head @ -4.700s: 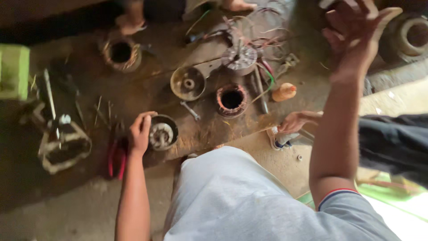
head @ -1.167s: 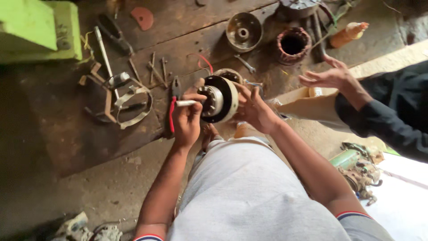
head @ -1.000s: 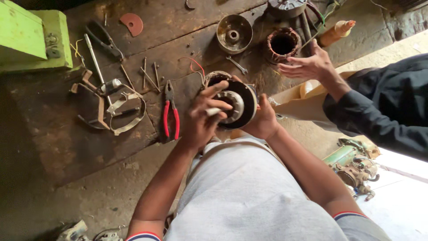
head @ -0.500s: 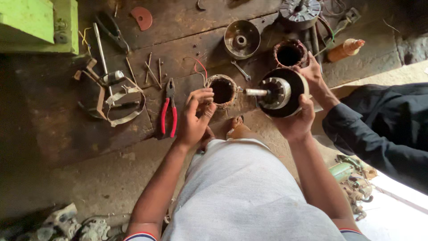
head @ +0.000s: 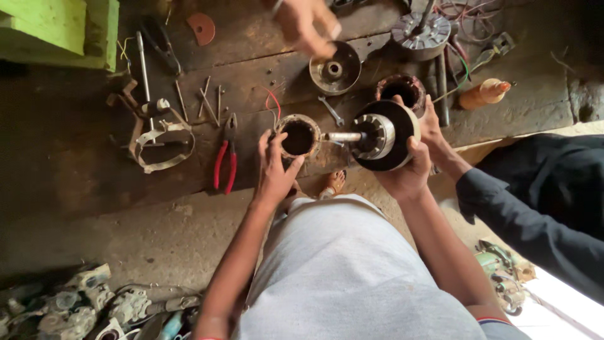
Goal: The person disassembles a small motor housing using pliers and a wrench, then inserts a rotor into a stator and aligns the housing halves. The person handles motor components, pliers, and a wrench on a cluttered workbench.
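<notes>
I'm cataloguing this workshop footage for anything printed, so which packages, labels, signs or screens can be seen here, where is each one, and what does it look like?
None: no package, label, sign or screen shows in the head view.
Nearest candidate: a green block at the top left of the wooden bench, plain and unmarked.
The left hand holds a copper-wound ring and the right hand a black rotor cover; neither bears a visible label.

The rotor (head: 382,135) was dull grey metal with a smooth bright shaft, set in a matt black cover. The stator (head: 298,136) showed rusty, rough metal. The pliers (head: 225,162) had glossy red plastic grips; the workbench (head: 75,164) was dark, worn, grimy wood.
</notes>
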